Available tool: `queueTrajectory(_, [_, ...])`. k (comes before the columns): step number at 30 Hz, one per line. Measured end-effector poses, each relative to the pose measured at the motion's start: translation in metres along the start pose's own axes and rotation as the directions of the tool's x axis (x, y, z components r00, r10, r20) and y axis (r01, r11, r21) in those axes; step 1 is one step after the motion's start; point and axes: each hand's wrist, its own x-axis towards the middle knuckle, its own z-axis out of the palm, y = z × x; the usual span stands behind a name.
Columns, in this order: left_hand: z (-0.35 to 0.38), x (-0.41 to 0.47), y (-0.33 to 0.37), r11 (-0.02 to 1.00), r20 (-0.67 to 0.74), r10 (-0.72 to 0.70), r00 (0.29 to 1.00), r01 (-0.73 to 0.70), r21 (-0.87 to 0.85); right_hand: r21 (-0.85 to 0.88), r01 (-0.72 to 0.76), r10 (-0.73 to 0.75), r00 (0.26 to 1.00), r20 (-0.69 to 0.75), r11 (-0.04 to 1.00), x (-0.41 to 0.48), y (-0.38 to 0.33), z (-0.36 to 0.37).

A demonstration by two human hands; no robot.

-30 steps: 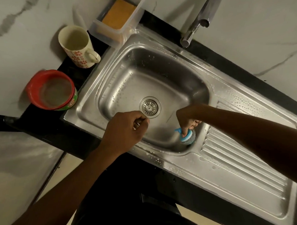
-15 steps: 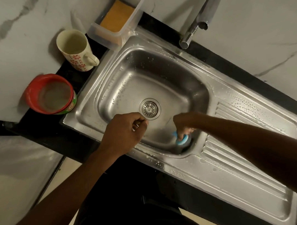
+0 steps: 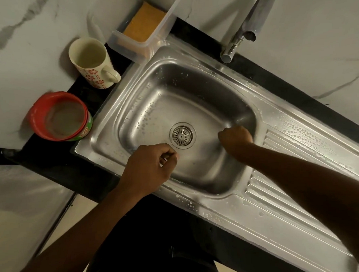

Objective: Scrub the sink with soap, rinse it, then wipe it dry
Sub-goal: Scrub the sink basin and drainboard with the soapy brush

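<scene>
The steel sink (image 3: 130, 97) carries soap droplets on its walls and rim, and its drain (image 3: 181, 135) sits in the middle of the basin. My right hand (image 3: 234, 138) is a closed fist pressed low against the basin's right wall. The blue scrubber it gripped a moment ago is hidden beneath it. My left hand (image 3: 152, 167) hovers over the front rim, just left of the drain, fingers curled with nothing visible in them.
A faucet (image 3: 242, 32) hangs over the back rim. A clear box with an orange sponge (image 3: 146, 21), a flowered mug (image 3: 92, 61) and a red tub (image 3: 60, 117) stand left of the sink. The ribbed drainboard (image 3: 302, 172) runs to the right.
My right hand slid from the basin's front right corner up along the right wall, and the blue scrubber went out of sight under it. The left hand stayed put.
</scene>
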Motion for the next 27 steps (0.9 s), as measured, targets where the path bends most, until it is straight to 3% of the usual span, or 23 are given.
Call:
queueTrajectory(2, [0.000, 0.000, -0.002, 1.000, 0.005, -0.005, 1.000, 0.005, 0.007, 0.227, -0.028, -0.025, 0.974, 0.224, 0.973, 0.002, -0.025, -0.002])
queueTrajectory(4, [0.000, -0.001, -0.003, 1.000, -0.005, -0.014, 1.000, 0.014, 0.005, 0.414, -0.099, -0.147, 0.840, 0.523, 0.905, 0.006, -0.041, -0.001])
queueTrajectory(6, [-0.001, 0.000, -0.004, 1.000, -0.009, -0.014, 1.000, 0.014, -0.002, 0.476, -0.216, -0.207, 0.697, 0.686, 0.852, 0.007, -0.045, 0.003])
queueTrajectory(7, [-0.001, 0.000, -0.004, 1.000, -0.007, -0.011, 1.000, 0.011, -0.001, 0.475, -0.210, -0.205, 0.705, 0.679, 0.855, 0.007, -0.044, 0.002])
queueTrajectory(8, [0.000, -0.001, -0.004, 1.000, -0.005, -0.011, 1.000, 0.011, 0.001, 0.437, -0.161, -0.172, 0.758, 0.629, 0.885, 0.006, -0.042, -0.001])
queueTrajectory(10, [0.001, -0.001, -0.004, 1.000, 0.004, -0.016, 1.000, 0.016, -0.003, 0.282, -0.042, -0.073, 0.919, 0.386, 0.958, 0.013, -0.032, -0.004])
queueTrajectory(11, [0.002, -0.001, -0.003, 1.000, 0.009, -0.017, 1.000, 0.017, -0.006, 0.205, -0.052, -0.003, 0.966, 0.260, 0.977, 0.017, -0.022, -0.006])
queueTrajectory(13, [0.003, -0.001, -0.002, 1.000, 0.015, -0.007, 1.000, 0.007, -0.002, 0.064, -0.070, 0.066, 0.996, 0.057, 0.995, 0.028, 0.000, -0.012])
queueTrajectory(15, [0.004, -0.002, -0.003, 1.000, 0.011, -0.007, 1.000, 0.007, -0.009, -0.088, -0.025, 0.021, 0.998, -0.051, 0.996, 0.036, 0.019, -0.011])
queueTrajectory(17, [0.005, -0.003, -0.004, 1.000, -0.002, -0.016, 1.000, 0.016, -0.021, -0.116, 0.001, -0.008, 0.998, -0.061, 0.993, 0.035, 0.021, 0.000])
queueTrajectory(22, [0.010, -0.005, -0.003, 1.000, 0.006, -0.022, 1.000, 0.022, -0.006, 0.060, 0.042, -0.046, 0.997, 0.066, 0.997, 0.022, -0.026, 0.017])
queueTrajectory(25, [0.012, -0.005, 0.000, 1.000, -0.003, -0.010, 1.000, 0.010, 0.003, 0.184, 0.016, -0.056, 0.975, 0.214, 0.983, 0.019, -0.045, 0.013])
queueTrajectory(27, [0.012, -0.005, 0.002, 1.000, -0.010, -0.004, 1.000, 0.004, 0.000, 0.268, 0.013, -0.115, 0.921, 0.371, 0.963, 0.020, -0.051, 0.011])
